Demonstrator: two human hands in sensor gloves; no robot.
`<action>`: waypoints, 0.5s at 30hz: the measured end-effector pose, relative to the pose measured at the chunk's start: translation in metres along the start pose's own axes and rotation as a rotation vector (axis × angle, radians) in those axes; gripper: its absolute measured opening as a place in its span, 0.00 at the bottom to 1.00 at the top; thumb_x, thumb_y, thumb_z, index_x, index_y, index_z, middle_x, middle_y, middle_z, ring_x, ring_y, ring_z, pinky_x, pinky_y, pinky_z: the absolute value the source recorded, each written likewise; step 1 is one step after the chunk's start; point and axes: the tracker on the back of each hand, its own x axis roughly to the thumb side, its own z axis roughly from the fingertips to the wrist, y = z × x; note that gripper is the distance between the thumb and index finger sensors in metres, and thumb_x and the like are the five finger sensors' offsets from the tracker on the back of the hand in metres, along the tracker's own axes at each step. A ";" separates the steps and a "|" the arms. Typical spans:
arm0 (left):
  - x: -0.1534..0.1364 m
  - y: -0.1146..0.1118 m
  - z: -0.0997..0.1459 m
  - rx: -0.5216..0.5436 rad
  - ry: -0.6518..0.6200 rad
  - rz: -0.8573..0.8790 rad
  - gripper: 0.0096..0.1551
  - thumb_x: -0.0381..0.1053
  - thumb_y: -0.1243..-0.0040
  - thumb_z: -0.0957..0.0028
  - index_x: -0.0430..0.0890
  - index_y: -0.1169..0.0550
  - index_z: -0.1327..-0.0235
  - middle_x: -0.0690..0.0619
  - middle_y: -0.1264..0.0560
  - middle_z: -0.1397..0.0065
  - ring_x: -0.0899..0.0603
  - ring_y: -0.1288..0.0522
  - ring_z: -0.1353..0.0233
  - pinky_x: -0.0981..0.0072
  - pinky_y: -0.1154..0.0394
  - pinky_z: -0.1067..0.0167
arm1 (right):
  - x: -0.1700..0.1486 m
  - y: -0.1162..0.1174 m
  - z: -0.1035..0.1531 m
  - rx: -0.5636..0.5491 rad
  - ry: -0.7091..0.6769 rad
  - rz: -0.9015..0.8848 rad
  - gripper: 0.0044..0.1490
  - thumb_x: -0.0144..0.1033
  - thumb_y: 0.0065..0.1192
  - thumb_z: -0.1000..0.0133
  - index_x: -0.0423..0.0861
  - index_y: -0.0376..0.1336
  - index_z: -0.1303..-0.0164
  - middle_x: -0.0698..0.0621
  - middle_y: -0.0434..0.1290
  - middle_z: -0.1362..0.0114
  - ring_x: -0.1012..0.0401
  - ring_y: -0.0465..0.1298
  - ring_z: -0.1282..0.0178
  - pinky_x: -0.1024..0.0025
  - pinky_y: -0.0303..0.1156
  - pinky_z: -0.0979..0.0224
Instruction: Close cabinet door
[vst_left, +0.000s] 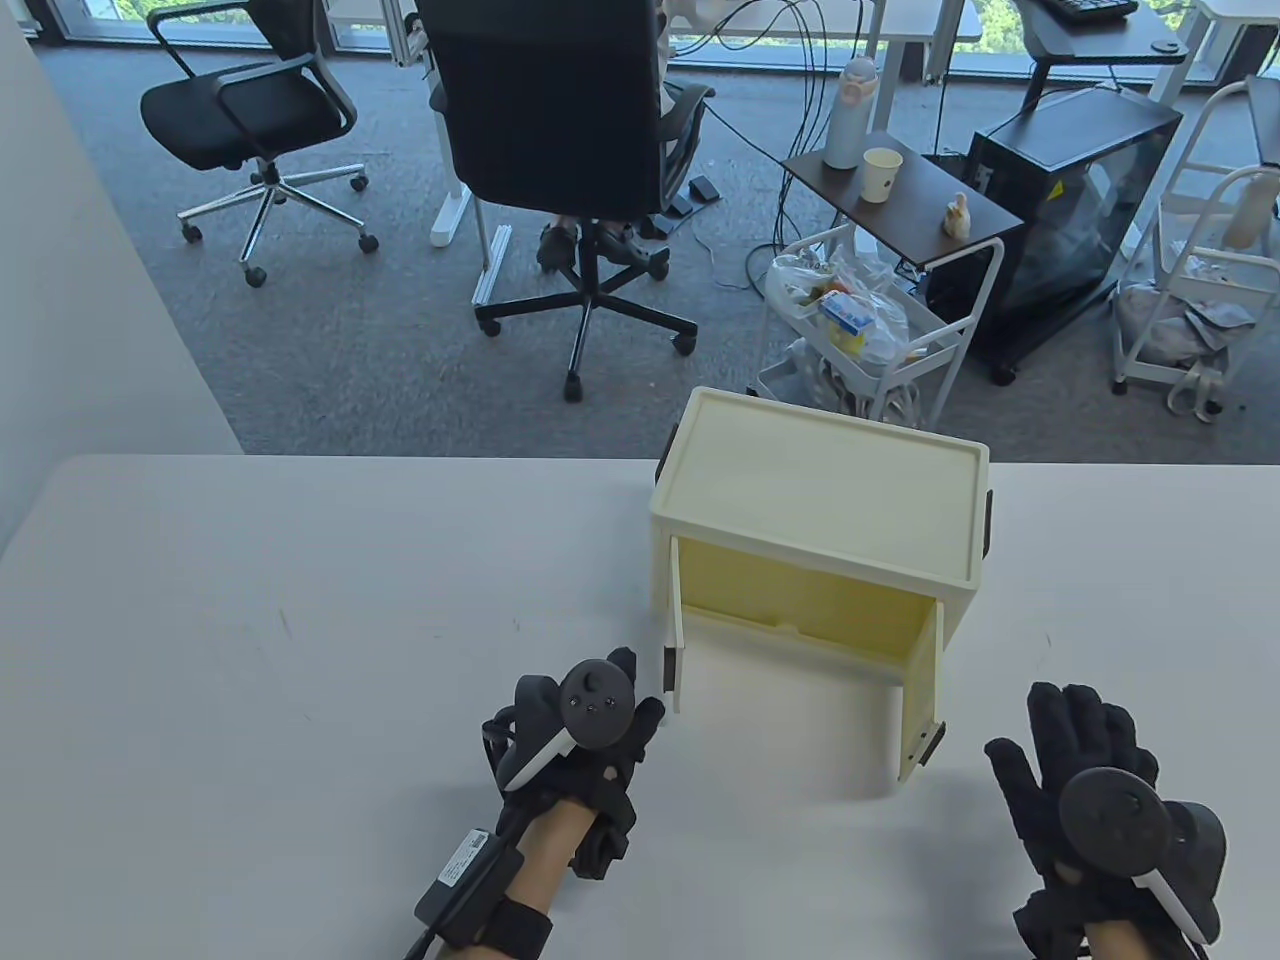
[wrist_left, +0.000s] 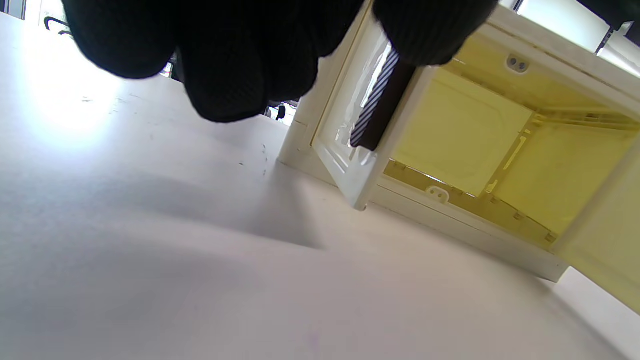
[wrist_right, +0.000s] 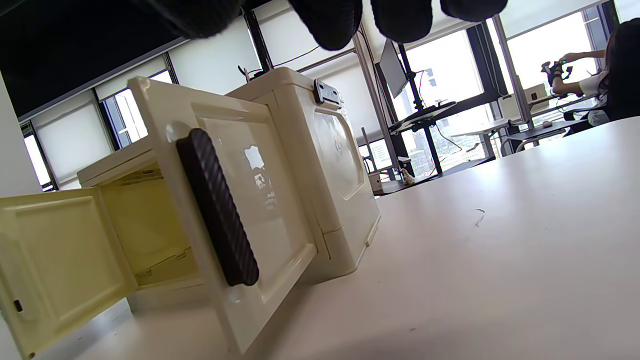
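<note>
Currently the cabinet (vst_left: 815, 510) stands on the table (vst_left: 300, 620), both doors swung open. Left hand (vst_left: 575, 740) reaches the left door (vst_left: 674, 640); finger contact undeterminable. Right hand (vst_left: 1095, 800), fingers spread, holds nothing. Risk: a one-sided push slides the light cabinet.

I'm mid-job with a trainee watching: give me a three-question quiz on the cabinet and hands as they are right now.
1. True or false: both doors of the cabinet stand open.
2. Which hand is closer to a door handle? A) left hand B) right hand
3. Fill in: the right door's handle is ____ in colour.

Key
1. True: the left door and right door both swing out toward the hands.
2. A: in the left wrist view a fingertip is at the left door's handle; the right hand, fingers spread, is apart from its door.
3. Black.
</note>
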 end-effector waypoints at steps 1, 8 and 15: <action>0.001 0.000 -0.003 0.004 -0.003 0.002 0.39 0.55 0.45 0.37 0.35 0.37 0.20 0.33 0.31 0.26 0.31 0.22 0.34 0.33 0.28 0.39 | -0.001 0.000 0.000 -0.001 0.005 -0.002 0.47 0.53 0.47 0.35 0.32 0.48 0.16 0.24 0.47 0.16 0.24 0.47 0.21 0.19 0.46 0.29; 0.005 0.000 -0.016 0.004 -0.008 0.019 0.36 0.54 0.45 0.37 0.36 0.34 0.22 0.33 0.31 0.26 0.30 0.22 0.33 0.32 0.28 0.39 | -0.005 -0.002 0.001 -0.004 0.024 -0.006 0.47 0.53 0.47 0.35 0.32 0.48 0.16 0.24 0.47 0.16 0.24 0.47 0.21 0.19 0.46 0.29; 0.011 0.001 -0.020 -0.001 -0.017 0.011 0.34 0.54 0.44 0.37 0.37 0.32 0.24 0.33 0.30 0.27 0.31 0.21 0.34 0.32 0.28 0.39 | -0.006 -0.004 0.001 -0.009 0.034 -0.009 0.47 0.53 0.47 0.35 0.32 0.48 0.16 0.24 0.47 0.16 0.24 0.47 0.21 0.19 0.46 0.29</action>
